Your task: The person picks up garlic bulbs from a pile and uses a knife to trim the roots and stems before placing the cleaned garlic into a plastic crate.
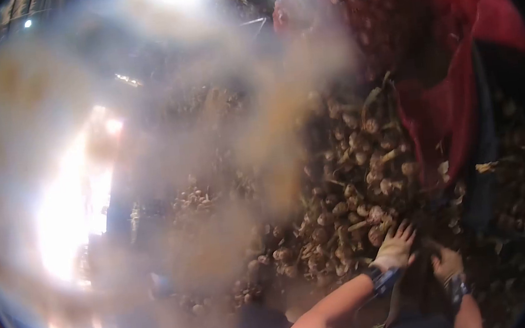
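Observation:
My left hand [395, 250], in what looks like a pale glove with a dark band at the wrist, reaches to the near edge of a heap of garlic bulbs [376, 181]. Its fingers are stretched out and somewhat apart, beside a pinkish garlic bulb [376, 235]. To the right and slightly lower is my right hand [450, 264], also with a dark wristband. Its fingers are curled in; a blurred greyish shape lies near the fingertips, and I cannot make out what it is. Several bulbs still have stalks.
A red mesh sack [446, 112] with bulbs inside spreads over the upper right. More garlic [519, 169] lies at the far right, and smaller bulbs [194, 200] lie left. Smears on the lens and bright light [69, 210] hide much of the left side.

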Available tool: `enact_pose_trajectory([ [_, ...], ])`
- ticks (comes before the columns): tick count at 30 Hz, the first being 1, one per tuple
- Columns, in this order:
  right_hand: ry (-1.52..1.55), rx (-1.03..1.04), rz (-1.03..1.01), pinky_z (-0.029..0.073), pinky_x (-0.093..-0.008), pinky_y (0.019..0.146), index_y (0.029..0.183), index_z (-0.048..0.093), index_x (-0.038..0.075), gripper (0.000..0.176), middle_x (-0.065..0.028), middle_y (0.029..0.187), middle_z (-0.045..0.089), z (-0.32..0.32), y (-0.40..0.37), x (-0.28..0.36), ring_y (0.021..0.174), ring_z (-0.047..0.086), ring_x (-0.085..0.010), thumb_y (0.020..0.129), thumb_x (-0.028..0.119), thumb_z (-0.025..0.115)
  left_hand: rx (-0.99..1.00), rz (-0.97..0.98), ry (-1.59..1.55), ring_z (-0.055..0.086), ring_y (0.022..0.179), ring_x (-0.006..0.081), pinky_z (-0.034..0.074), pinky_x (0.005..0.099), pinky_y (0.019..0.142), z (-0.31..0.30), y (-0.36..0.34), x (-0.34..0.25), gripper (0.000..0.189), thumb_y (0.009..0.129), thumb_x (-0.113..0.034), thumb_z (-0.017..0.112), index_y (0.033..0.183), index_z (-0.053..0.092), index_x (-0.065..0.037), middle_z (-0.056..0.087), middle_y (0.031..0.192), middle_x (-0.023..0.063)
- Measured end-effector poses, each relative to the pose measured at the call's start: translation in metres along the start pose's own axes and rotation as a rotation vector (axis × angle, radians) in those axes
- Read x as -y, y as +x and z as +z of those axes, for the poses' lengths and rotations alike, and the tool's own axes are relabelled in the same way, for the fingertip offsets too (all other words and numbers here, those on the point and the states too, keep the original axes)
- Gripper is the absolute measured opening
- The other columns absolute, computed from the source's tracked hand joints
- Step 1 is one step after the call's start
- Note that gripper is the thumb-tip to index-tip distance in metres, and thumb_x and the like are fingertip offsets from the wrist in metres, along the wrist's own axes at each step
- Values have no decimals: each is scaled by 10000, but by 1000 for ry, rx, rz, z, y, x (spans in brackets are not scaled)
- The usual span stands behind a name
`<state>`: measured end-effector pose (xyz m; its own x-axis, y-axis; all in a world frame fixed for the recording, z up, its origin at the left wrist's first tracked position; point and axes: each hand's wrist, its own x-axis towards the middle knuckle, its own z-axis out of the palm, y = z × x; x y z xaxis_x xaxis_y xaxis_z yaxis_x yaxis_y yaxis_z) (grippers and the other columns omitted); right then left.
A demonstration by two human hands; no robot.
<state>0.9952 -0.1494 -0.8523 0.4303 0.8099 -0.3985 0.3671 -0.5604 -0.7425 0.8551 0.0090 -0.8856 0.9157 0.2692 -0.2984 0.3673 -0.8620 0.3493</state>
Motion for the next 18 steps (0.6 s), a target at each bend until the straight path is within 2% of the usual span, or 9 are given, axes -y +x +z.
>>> enact_pose_trajectory([
  [1, -15, 62, 51, 503, -423, 934, 1232, 642, 110, 435, -202, 1100, 677, -2, -11, 3, 1072, 628, -368, 808, 95, 546, 100, 3, 76, 272, 1424, 355, 215, 534, 1149, -13, -6, -7, 697, 867, -430, 574, 1407, 431, -14, 356, 1498, 198],
  [4, -152, -41, -367, 482, -447, 962, 1220, 665, 176, 471, -217, 1136, 661, 28, -43, -57, 1103, 603, -399, 764, 130, 555, 187, 94, 81, 243, 1437, 336, 163, 554, 1164, 32, -49, -15, 733, 852, -435, 593, 1421, 413, -9, 312, 1526, 182],
  [7, -150, 45, -59, 522, -479, 811, 1214, 663, 188, 406, -192, 981, 692, 2, -21, -27, 901, 664, -366, 816, 232, 595, 137, 7, 75, 269, 1423, 332, 209, 537, 1154, -5, -21, -18, 686, 872, -403, 576, 1413, 417, -12, 331, 1514, 177],
  [9, -39, -96, -81, 527, -490, 729, 1215, 656, 172, 382, -210, 925, 680, 1, 15, -24, 845, 650, -399, 840, 199, 583, -31, -27, -38, 284, 1416, 319, 258, 511, 1131, -12, 15, 0, 635, 879, -387, 570, 1368, 466, 5, 369, 1490, 174],
  [10, -11, -108, -77, 528, -482, 755, 1217, 651, 166, 378, -213, 958, 675, 5, 13, -28, 874, 639, -408, 847, 173, 574, 14, -47, -4, 283, 1415, 325, 254, 517, 1133, -14, 8, -7, 645, 877, -397, 567, 1372, 464, 4, 361, 1496, 177],
  [11, 9, -20, -19, 491, -440, 933, 1188, 670, 122, 388, -184, 1078, 686, -1, -1, -11, 1084, 622, -365, 815, 115, 562, 42, -63, 35, 282, 1415, 330, 251, 524, 1134, -19, 3, -14, 655, 875, -407, 565, 1375, 461, 3, 353, 1502, 180],
  [15, -57, 109, -115, 486, -432, 945, 1192, 674, 157, 439, -196, 1103, 677, 26, -37, -53, 1066, 635, -360, 766, 132, 572, 180, 57, 16, 202, 1450, 368, 136, 539, 1180, 9, -55, -29, 732, 830, -453, 596, 1392, 455, -6, 333, 1504, 197],
  [17, -333, 55, -39, 521, -427, 882, 1176, 674, 112, 394, -207, 1078, 681, 18, -23, -46, 1003, 660, -362, 789, 129, 600, 97, 0, 85, 240, 1438, 330, 206, 532, 1152, 3, -29, -19, 730, 839, -430, 607, 1411, 427, -13, 357, 1502, 166],
  [18, -91, 9, -101, 534, -416, 849, 1177, 660, 71, 360, -212, 1089, 675, 7, -1, -40, 992, 665, -364, 825, 121, 599, -9, -26, 50, 270, 1421, 326, 231, 518, 1146, 5, -10, -9, 704, 851, -410, 594, 1404, 433, -6, 371, 1494, 162],
])
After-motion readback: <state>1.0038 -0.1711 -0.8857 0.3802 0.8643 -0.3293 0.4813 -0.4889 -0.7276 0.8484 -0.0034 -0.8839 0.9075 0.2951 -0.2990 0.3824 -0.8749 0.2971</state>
